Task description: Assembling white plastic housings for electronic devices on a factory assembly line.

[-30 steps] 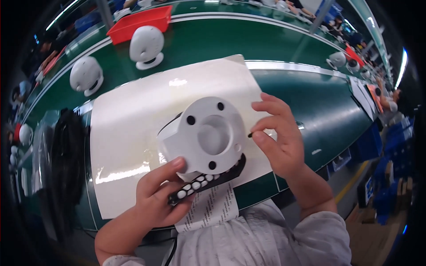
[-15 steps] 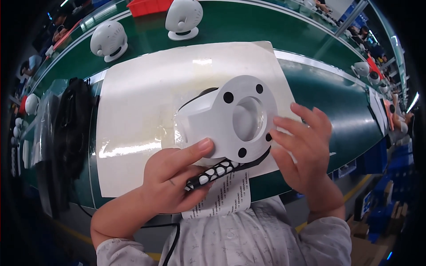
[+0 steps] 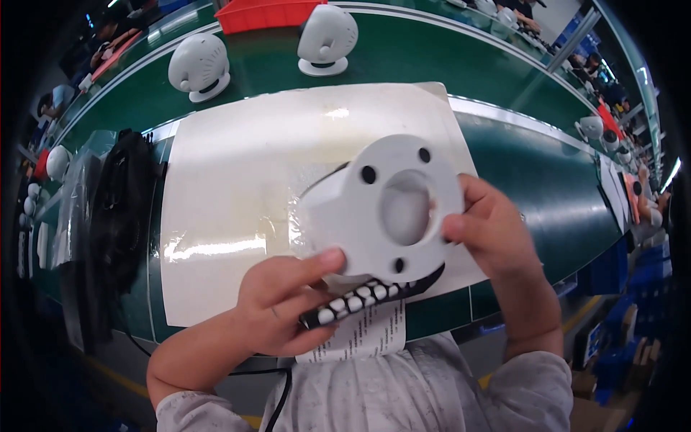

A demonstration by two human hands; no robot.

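right grip (image 3: 493,227) holds white base (image 3: 358,227) by its edge; sheet (image 3: 223,194) spreads left.

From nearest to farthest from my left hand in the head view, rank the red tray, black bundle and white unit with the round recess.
1. White unit: touching the left hand.
2. Black bundle: off to the left.
3. Red tray: near the picture's top edge.

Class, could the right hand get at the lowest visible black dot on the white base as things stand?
Probably yes: the right hand is on the base nearby, and nothing covers that dot.
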